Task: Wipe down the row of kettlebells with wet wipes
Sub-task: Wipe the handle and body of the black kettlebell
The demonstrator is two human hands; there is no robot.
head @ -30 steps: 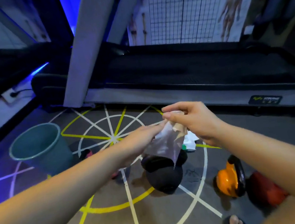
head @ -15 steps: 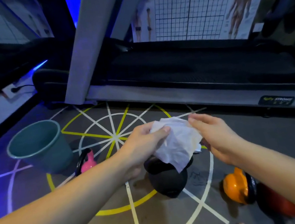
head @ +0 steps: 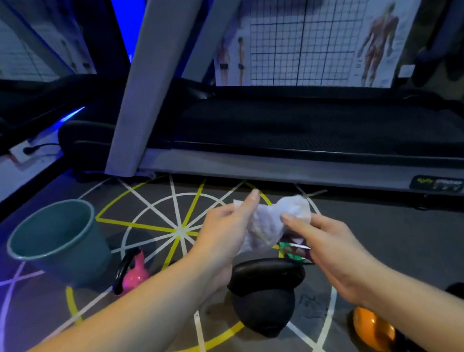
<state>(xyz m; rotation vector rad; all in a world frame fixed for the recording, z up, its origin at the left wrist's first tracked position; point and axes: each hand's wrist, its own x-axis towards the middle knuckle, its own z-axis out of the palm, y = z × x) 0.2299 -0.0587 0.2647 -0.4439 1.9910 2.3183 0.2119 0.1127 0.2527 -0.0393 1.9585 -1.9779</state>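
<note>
We hold the crumpled white wet wipe (head: 272, 226) above the matte black kettlebell (head: 263, 306) standing on the floor (head: 385, 247): our left hand (head: 226, 235) pinches its upper edge, our right hand (head: 327, 249) pinches its right fold. We judge the wipe limp, light and tearable, best spread flat under the palm. The kettlebell, likely heavy, should stay put when its handle (head: 265, 269) is rubbed.

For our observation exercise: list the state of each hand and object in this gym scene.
Wet wipe, crumpled, partly spread between both hands.
Left hand, pinches the wipe.
Right hand, holds the wipe.
Black kettlebell, upright on the floor, untouched.
Pink kettlebell, on the floor, untouched.
Orange kettlebell, partly hidden by forearm.
Teal bin, upright, open.
</note>
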